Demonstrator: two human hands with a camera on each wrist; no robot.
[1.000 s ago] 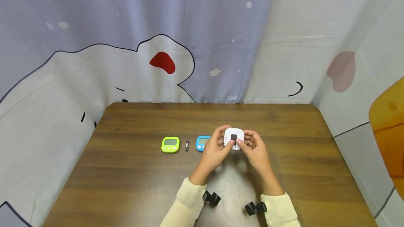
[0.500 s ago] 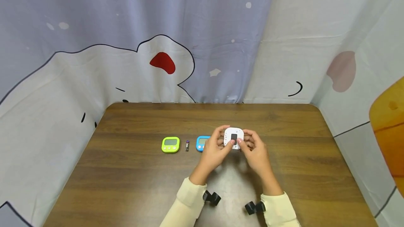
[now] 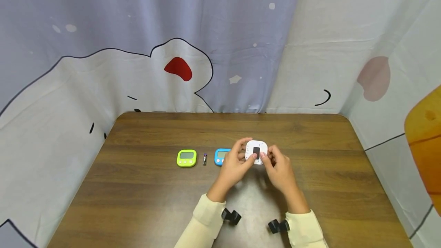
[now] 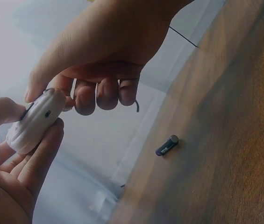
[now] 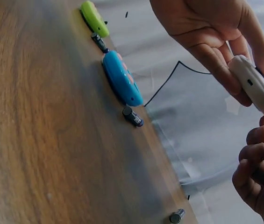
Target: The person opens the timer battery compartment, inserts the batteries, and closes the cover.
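Note:
Both hands hold a white, rounded-square digital timer point(image 3: 252, 147) above the table, its back with a dark rectangle turned up in the head view. My left hand point(image 3: 234, 165) grips its left side, thumb on the back and fingers point(image 4: 45, 151) beneath. With thumb and index finger, my right hand point(image 3: 280, 169) pinches the right side, the thumb tip beside the dark rectangle; its other fingers point(image 4: 85, 98) are curled below the timer. A blue timer point(image 3: 219, 157) lies just left of my left hand, partly hidden by it. A small battery point(image 4: 167, 145) lies on the table in the left wrist view.
A green timer point(image 3: 186, 158) and a battery point(image 3: 204, 159) lie left of the blue timer on the wooden table point(image 3: 138, 190). The right wrist view shows another battery point(image 5: 132, 116) beside the blue timer and one more point(image 5: 176, 216) farther along. Printed curtains point(image 3: 241, 41) surround the table.
The right hand's index finger has drawn in slightly at the timer's right side. The timer stays held in both hands, almost unmoved.

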